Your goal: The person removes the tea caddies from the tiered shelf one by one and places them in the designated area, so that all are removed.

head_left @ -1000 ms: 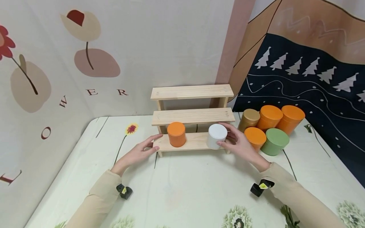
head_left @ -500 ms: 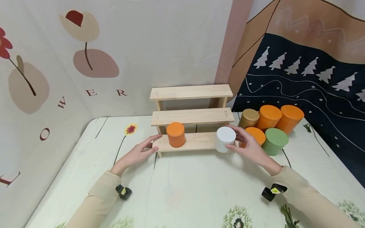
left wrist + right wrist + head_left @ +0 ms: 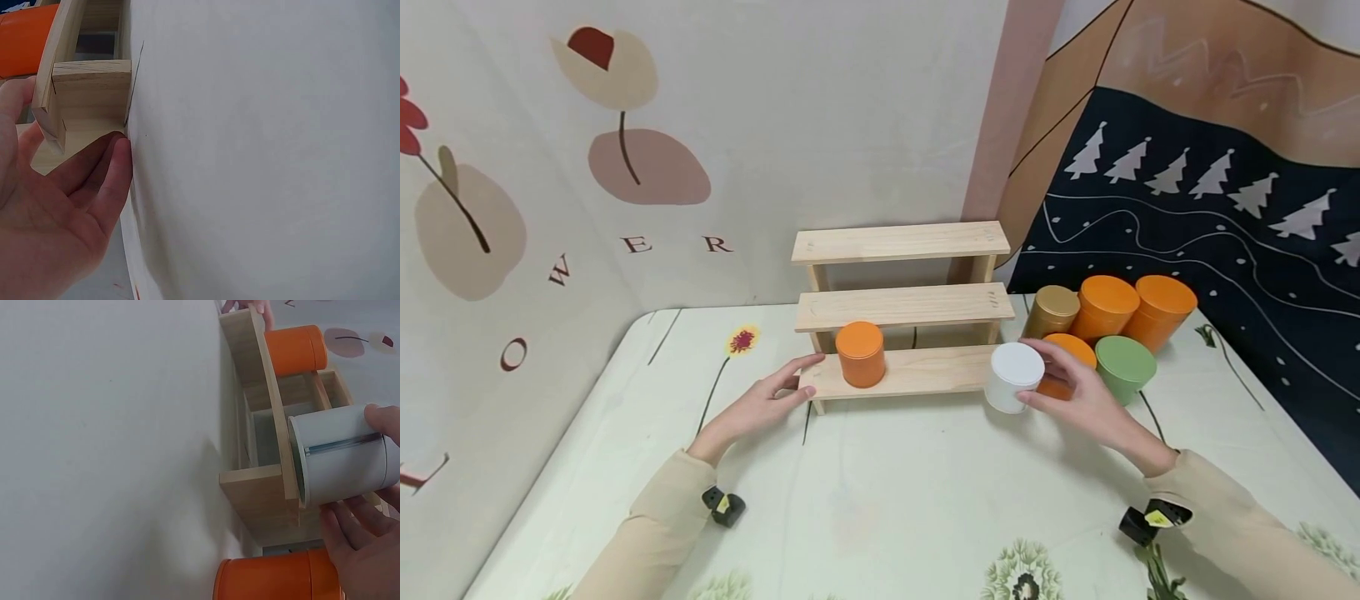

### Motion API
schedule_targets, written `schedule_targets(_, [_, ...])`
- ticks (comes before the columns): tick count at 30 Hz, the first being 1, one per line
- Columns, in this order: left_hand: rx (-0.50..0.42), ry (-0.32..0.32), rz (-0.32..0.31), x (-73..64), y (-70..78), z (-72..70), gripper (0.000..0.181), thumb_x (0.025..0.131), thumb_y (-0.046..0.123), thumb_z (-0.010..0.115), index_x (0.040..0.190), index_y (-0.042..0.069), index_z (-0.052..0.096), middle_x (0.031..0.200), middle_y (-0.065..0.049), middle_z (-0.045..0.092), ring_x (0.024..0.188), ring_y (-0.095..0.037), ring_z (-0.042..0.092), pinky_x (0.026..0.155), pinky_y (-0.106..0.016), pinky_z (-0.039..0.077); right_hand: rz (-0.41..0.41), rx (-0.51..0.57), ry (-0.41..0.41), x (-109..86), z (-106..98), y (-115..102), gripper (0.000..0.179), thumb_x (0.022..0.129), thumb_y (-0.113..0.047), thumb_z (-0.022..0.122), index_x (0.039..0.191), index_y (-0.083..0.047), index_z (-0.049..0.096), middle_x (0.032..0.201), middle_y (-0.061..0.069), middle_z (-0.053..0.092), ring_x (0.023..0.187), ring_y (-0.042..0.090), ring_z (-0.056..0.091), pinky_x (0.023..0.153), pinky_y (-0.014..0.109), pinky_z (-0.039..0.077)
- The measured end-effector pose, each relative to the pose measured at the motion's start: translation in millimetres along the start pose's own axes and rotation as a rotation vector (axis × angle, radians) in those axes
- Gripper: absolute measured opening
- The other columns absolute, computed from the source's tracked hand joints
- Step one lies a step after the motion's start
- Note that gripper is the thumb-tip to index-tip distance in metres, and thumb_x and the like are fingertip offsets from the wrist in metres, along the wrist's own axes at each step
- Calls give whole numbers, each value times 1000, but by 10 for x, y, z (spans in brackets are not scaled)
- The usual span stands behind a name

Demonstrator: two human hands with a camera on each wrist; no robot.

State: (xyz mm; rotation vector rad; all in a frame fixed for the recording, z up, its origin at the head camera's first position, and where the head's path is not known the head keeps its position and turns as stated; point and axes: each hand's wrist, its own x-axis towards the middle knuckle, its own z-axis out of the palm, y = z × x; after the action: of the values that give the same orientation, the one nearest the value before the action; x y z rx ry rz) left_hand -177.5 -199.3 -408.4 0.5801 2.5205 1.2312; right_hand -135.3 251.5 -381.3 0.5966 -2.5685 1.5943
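Note:
A three-step wooden display shelf (image 3: 943,371) stands against the backdrop. My left hand (image 3: 763,408) holds the left end of its lowest step, thumb at the front edge and index finger behind. In the left wrist view, the other fingers reach under the board end (image 3: 53,112). My right hand (image 3: 1090,404) grips a white lidded canister (image 3: 1009,379) at the right end of that step. The canister's base is right at the board's edge in the right wrist view, thumb (image 3: 381,419) on one side and fingers on the other. An orange canister (image 3: 861,358) stands on the step's left part.
Just right of the shelf stand a gold canister (image 3: 1052,310), a green canister (image 3: 1125,367) and several orange canisters (image 3: 1108,304), one partly behind my right hand. A flower-printed white cloth (image 3: 880,492) covers the table. A dark tree-patterned fabric (image 3: 1195,233) hangs at the right.
My right hand has moved the white canister rightward and slightly toward me, from the step's right part to its end. The left hand and the orange canister stay in place.

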Motion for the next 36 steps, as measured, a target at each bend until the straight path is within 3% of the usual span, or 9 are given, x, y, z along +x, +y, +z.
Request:
schedule_targets(6, [-2,1,-5,-7,-2,3,56,101,34,52,151,23,32,154,-8,32,127,-40,45,98,-60,36,-2,3,2,-80,-69,5,61,85,-3,74,138,0,45,131,18,52,109,-2,54,89,15,43])
schedule_targets(36, [10,2,1,0,2,-4,56,101,35,52,151,23,32,153,-10,32,124,-40,46,97,-60,36,6,-69,13,-409,-318,108,59,82,2,74,134,3,45,124,20,55,106,-3,56,87,13,44])
